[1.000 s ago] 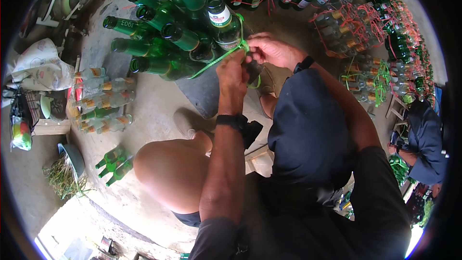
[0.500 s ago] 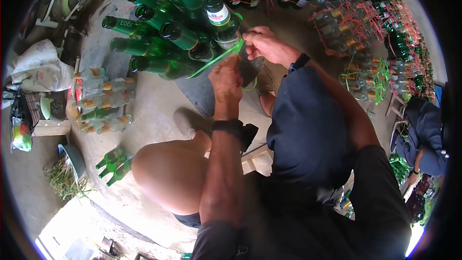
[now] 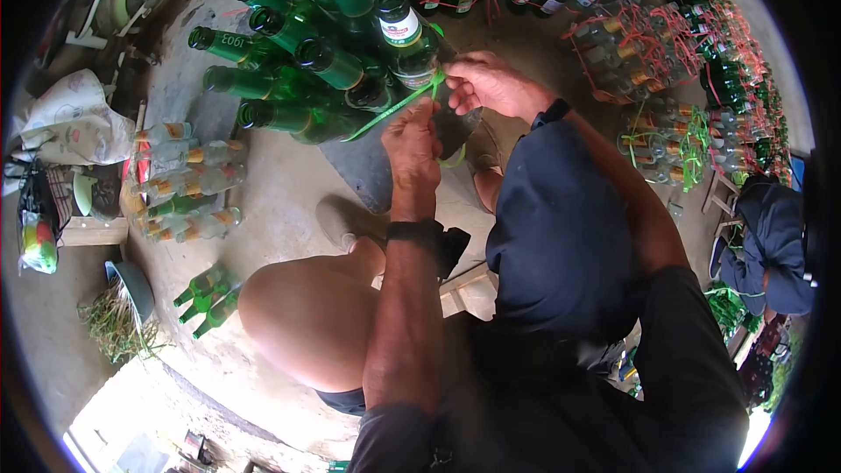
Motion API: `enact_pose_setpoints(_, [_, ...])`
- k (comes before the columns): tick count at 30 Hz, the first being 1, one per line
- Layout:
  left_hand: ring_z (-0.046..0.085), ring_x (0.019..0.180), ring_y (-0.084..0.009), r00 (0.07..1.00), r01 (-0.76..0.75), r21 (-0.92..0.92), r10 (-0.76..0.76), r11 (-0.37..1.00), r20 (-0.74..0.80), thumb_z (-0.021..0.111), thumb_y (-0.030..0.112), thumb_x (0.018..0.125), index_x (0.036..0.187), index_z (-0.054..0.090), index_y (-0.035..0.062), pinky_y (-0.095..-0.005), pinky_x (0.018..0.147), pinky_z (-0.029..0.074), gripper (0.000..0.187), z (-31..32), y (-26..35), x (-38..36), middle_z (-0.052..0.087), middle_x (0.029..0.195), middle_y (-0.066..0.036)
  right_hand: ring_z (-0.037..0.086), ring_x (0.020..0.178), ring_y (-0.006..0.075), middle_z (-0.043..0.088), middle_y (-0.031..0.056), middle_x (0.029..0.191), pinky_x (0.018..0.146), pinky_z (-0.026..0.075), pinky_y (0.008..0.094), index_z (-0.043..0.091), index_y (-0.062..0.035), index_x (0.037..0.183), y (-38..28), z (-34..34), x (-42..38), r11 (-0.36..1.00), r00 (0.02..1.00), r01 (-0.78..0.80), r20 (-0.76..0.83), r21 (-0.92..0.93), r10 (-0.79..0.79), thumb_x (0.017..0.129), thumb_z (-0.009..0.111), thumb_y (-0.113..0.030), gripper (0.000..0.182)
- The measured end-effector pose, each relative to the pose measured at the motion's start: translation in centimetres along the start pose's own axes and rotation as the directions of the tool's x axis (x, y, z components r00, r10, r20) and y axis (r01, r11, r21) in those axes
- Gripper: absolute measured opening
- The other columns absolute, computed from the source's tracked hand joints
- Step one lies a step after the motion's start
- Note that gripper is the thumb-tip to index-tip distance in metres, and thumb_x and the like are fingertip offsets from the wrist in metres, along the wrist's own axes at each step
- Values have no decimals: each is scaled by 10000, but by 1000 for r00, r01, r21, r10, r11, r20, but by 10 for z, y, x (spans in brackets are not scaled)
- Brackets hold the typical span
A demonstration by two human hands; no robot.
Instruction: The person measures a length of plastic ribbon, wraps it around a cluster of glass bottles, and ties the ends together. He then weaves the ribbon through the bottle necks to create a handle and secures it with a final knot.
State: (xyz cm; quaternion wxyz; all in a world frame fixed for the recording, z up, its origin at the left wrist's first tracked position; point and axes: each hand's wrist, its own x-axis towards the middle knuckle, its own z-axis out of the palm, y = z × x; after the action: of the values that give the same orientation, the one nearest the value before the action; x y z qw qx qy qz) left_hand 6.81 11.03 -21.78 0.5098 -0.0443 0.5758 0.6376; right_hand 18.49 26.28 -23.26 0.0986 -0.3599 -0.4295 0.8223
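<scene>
A cluster of green glass bottles (image 3: 320, 61) stands together, with a green plastic strap (image 3: 394, 107) running round its near side. One bottle (image 3: 401, 31) with a white neck label is at the right of the cluster, where the strap crosses itself in front of it. My left hand (image 3: 412, 140) is closed, pinching the strap just below that crossing. My right hand (image 3: 492, 86) has thumb and fingers drawn together at the crossing, on the strap's other side. A loose strap end hangs beneath my hands. The fingertips hide part of the crossing.
More bottles tied with red strap (image 3: 635, 48) stand at the upper right. Clear bottles (image 3: 197, 166) are grouped at the left, with several small green bottles (image 3: 208, 298) below them. Another person (image 3: 771, 245) sits at the far right. My knees flank my arms.
My right hand has shifted slightly, its lower fingers loosening a little beside the crossing. My left hand stays closed on the strap. The bottle cluster has moved slightly right in view.
</scene>
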Motion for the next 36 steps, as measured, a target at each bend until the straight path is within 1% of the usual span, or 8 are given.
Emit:
enact_pose_setpoints(5, [382,491,-41,1000,11,0,-11,1000,-3,745,219,930,869,728,70,-227,418,267,162,0,-1,-1,485,653,59,683,728,180,591,18,858,639,589,322,604,-58,999,-1,6,-5,1000,1000,3,-19,0,-3,1024,624,-242,186])
enact_pose_setpoints(8, [375,487,-43,1000,15,-11,-15,1000,1,741,208,933,865,725,67,-230,416,263,158,1,1,-1,479,644,61,673,714,173,584,24,836,626,585,318,607,-40,991,0,7,-2,994,999,39,-11,-99,-41,1034,605,-234,199])
enact_pose_setpoints(10, [372,485,-44,1000,17,-20,-17,1000,3,736,200,935,859,723,64,-232,415,261,156,2,5,-3,474,637,62,661,703,170,595,43,831,610,579,317,631,-7,1027,-2,16,0,959,989,57,-116,-278,-92,1036,593,-225,221])
enact_pose_setpoints(13, [364,456,-48,999,-38,-12,39,999,4,726,177,938,839,713,51,-235,401,254,161,4,7,-4,473,605,57,651,694,171,613,62,838,594,576,320,653,18,1082,-3,21,2,933,971,70,-191,-353,-145,1037,580,-209,242])
enact_pose_setpoints(15, [357,421,-52,994,-110,-3,110,994,4,724,162,934,815,703,40,-240,385,247,172,6,6,-5,479,571,48,652,695,172,620,68,844,590,577,323,654,24,1106,-1,21,5,929,965,82,-203,-360,-164,1036,579,-200,246])
enact_pose_setpoints(28, [354,398,-68,994,-109,-46,107,993,-33,752,87,904,805,696,18,-255,369,242,133,4,4,-5,492,548,33,650,710,158,633,74,850,603,598,332,652,30,1094,6,18,10,928,949,130,-227,-349,-218,1039,558,-173,230])
enact_pose_setpoints(34, [366,407,-69,983,-176,-3,176,984,43,738,152,929,823,704,30,-258,379,257,165,4,3,-8,489,552,36,642,719,159,633,80,871,628,600,335,645,32,1131,4,14,10,948,968,125,-175,-293,-182,1046,550,-196,261])
enact_pose_setpoints(36, [403,438,-71,990,-126,48,123,991,66,723,179,944,847,712,37,-260,392,283,172,2,4,-8,519,581,26,639,720,165,624,75,861,626,600,334,636,39,1157,2,12,8,950,973,130,-146,-285,-178,1043,558,-200,275])
